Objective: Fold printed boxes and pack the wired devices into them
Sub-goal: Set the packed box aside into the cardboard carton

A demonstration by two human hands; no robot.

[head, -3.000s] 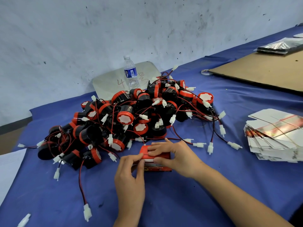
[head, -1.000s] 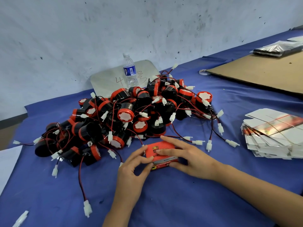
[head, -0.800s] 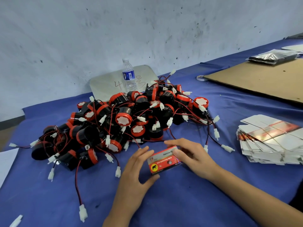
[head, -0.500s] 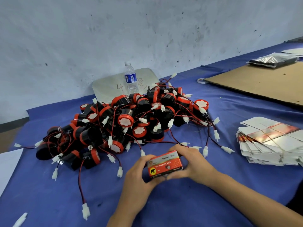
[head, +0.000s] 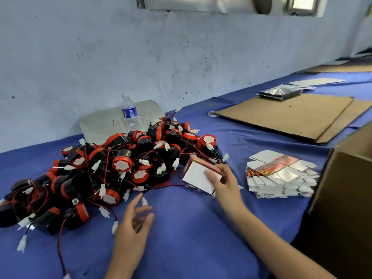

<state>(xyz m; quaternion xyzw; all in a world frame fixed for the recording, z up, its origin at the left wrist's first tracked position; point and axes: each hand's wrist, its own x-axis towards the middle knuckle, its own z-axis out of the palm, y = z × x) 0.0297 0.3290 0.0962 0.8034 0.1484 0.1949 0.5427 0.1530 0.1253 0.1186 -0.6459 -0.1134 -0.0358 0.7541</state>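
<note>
Head view, looking down at a table covered with a blue cloth [head: 191,234]. Right hand [head: 224,185] grips a folded box [head: 198,175] near the middle of the table, between the device pile and the stack of blanks. The thumb lies across the box's white face and the other fingers curl round its far right edge. The box is tilted, white side to the camera, with a red printed strip along the top edge. It looks lifted off the cloth, but motion blur makes this unsure.

Left hand [head: 133,223] holds nothing. It sits low over the cloth in front of the pile, fingers loosely spread and half bent, blurred. A white connector [head: 144,201] lies just beyond its fingertips, apart from them.

Wired devices [head: 120,164] are heaped on the left half of the table: black round bodies with red rims and white caps, red and black leads tangled, white plugs sticking out all round. The pile's right edge is just beside the folded box.

Flat printed boxes [head: 279,175] sit in a loose stack to the right of the right hand, near it but not touching. A brown carton [head: 346,198] stands at the right edge, just beside that stack.

Water bottle [head: 129,114] stands upright behind the pile, in front of a grey board [head: 98,125] leaning on the wall [head: 161,53]. A cardboard sheet [head: 285,115] lies flat further right, with a foil packet [head: 279,92] at its far edge.
</note>
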